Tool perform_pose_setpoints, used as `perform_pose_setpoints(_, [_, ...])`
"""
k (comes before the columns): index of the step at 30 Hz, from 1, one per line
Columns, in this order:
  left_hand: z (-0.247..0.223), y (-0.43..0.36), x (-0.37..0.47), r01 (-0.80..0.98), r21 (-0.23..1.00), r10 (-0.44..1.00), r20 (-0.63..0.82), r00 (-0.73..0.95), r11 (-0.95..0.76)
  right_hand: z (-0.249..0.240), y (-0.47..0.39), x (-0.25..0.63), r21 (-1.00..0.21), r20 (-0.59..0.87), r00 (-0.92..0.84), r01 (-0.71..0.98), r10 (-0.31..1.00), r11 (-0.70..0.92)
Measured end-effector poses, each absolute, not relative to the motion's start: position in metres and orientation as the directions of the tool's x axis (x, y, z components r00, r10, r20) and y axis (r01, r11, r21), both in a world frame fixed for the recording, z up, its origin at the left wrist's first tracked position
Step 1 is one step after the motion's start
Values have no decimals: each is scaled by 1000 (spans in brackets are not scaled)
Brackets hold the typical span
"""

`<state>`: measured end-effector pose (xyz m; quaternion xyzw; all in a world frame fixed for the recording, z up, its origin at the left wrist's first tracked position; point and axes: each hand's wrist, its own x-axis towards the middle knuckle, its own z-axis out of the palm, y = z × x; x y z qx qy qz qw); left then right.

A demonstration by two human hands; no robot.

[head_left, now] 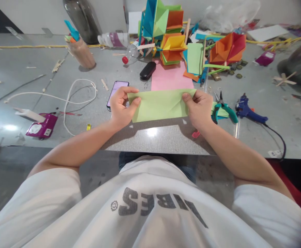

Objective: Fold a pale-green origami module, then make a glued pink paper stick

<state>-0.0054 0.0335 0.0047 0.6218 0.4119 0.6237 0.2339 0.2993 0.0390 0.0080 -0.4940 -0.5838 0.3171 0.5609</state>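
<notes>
A light green sheet of paper (160, 106) is stretched between my two hands, a little above the front of the table. My left hand (123, 106) pinches its left edge, thumb on the near face. At the upper right corner my right hand (199, 106) grips the sheet the same way, its other fingers behind the paper. Faint creases cross the sheet near the right thumb. Behind it lies a pink sheet (171, 75), partly covered. A phone (116, 91) rests beside my left hand, and teal-handled pliers (224, 110) lie just right of my right hand.
Folded colored paper shapes (166, 31) stand at the back, with an orange and red one (228, 48) to their right. A blue glue gun (250, 108) lies at right. Leftward are a white cable (70, 93), a purple box (42, 125) and a wooden cup (81, 53).
</notes>
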Motion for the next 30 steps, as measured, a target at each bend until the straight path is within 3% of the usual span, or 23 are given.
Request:
perform_pose_setpoints(7, [2,34,-7,213,829,830,547,-113,-518,8,38,300,-938,322,110,168,940,302])
perform_pose_setpoints(16, [0,36,-10,208,829,831,546,-105,-519,-7,48,306,-910,376,86,221,923,350])
perform_pose_setpoints(30, [3,34,-7,235,811,818,568,-94,-536,11,36,299,-924,340,88,214,936,316])
